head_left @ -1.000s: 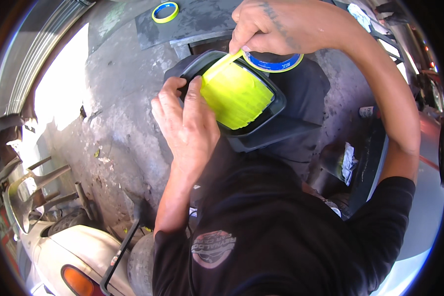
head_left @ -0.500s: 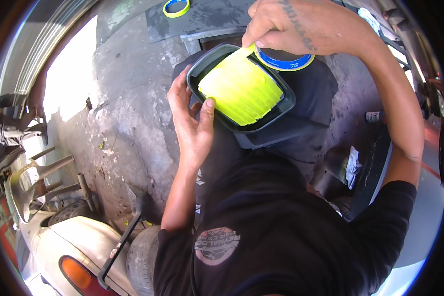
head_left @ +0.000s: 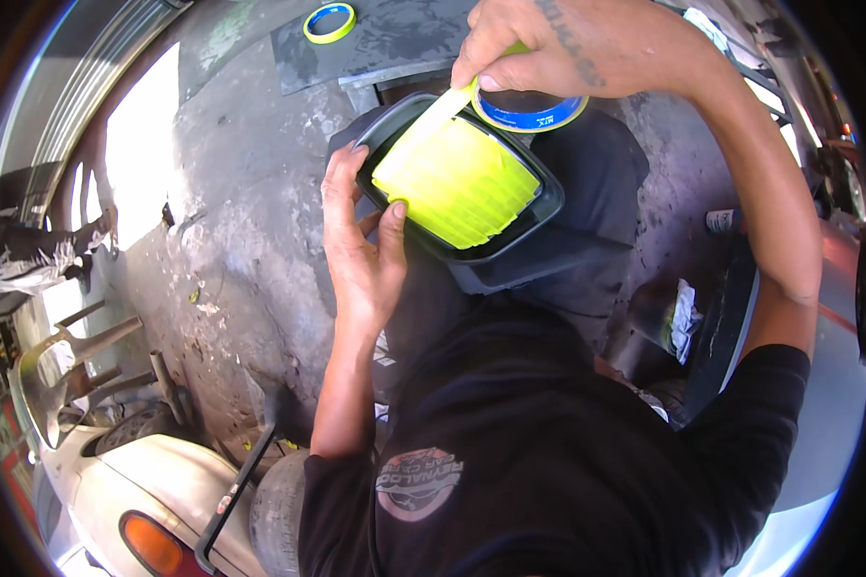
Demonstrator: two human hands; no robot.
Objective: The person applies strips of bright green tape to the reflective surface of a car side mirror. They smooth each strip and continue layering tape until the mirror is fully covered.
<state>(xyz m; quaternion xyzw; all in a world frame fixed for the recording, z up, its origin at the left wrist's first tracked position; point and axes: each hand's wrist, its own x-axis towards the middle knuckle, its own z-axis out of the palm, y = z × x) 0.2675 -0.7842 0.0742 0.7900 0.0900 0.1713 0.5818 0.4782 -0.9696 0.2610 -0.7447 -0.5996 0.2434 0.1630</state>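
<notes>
A black car side mirror [head_left: 551, 207] rests across my lap, its glass side up. Rows of fluorescent yellow masking tape [head_left: 457, 183] cover most of that face. My left hand [head_left: 364, 264] grips the mirror's left rim, thumb over the edge and fingers behind the housing. In my right hand [head_left: 548, 46] is a roll of masking tape [head_left: 534, 120] with a blue core, above the mirror's far edge. A tape strip [head_left: 441, 113] runs from the roll down to the upper left of the taped area. Part of the roll is hidden by the fingers.
A second yellow tape roll [head_left: 329, 38] lies on a dark flat panel [head_left: 404, 48] ahead. At lower left stands a cream vehicle body [head_left: 164, 462] with an orange lamp, beside a metal frame [head_left: 96, 332]. A small can [head_left: 721, 220] lies on the right.
My right hand has drawn slightly left with the roll, and a longer tape strip shows over the mirror's upper left. The left hand keeps its hold; the view has shifted slightly.
</notes>
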